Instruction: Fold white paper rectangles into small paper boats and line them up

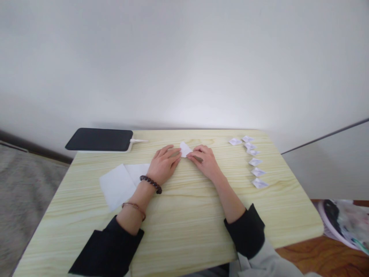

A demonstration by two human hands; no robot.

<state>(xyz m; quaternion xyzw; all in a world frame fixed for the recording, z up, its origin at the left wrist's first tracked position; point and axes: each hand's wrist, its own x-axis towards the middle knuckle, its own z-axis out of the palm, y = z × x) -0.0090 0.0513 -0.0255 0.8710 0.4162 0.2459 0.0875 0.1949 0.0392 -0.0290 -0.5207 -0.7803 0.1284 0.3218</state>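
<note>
A small folded piece of white paper (185, 149) lies on the table between my hands, its pointed end facing the wall. My left hand (164, 163) rests at its left edge, palm down, fingertips touching the paper. At the lower right corner, my right hand (205, 161) pinches the paper between thumb and index finger. White paper sheets (117, 186) lie overlapping to the left, partly behind my left wrist. Several small folded paper boats (255, 162) stand in a rough column on the right.
A dark-screened phone or tablet (100, 139) with a white cable (140, 141) lies at the table's back left, overhanging the edge. The pale wood table (184, 231) meets a white wall (184, 65). A bin with a plastic bag (346, 223) stands on the floor at right.
</note>
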